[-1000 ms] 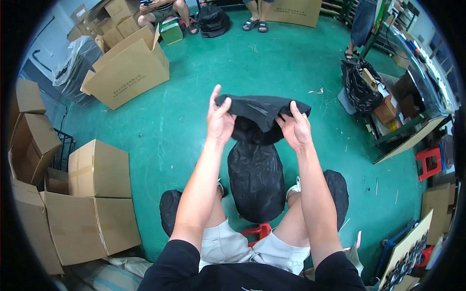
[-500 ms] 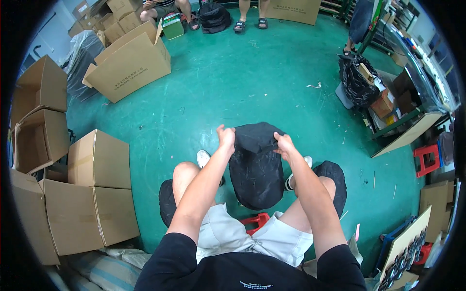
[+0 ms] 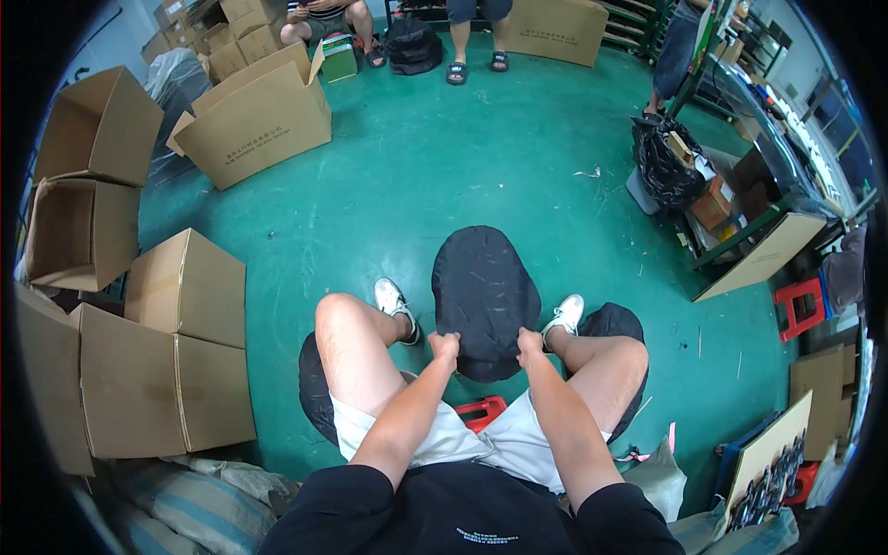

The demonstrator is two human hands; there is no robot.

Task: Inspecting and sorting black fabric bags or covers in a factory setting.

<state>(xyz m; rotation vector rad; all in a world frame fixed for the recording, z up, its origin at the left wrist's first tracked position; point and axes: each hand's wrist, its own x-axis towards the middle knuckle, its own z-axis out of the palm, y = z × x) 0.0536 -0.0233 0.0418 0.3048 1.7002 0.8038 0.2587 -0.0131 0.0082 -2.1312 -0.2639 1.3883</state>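
Left hand (image 3: 445,346) and right hand (image 3: 529,343) pinch the near edge of the black fabric piece (image 3: 485,296), laid toward twelve o'clock between the shoes. Best keep both grips level and the edge taut.

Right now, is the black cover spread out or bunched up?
Spread out. The black cover lies flat as a smooth oval on the green floor between the feet, left hand and right hand gripping its near edge.
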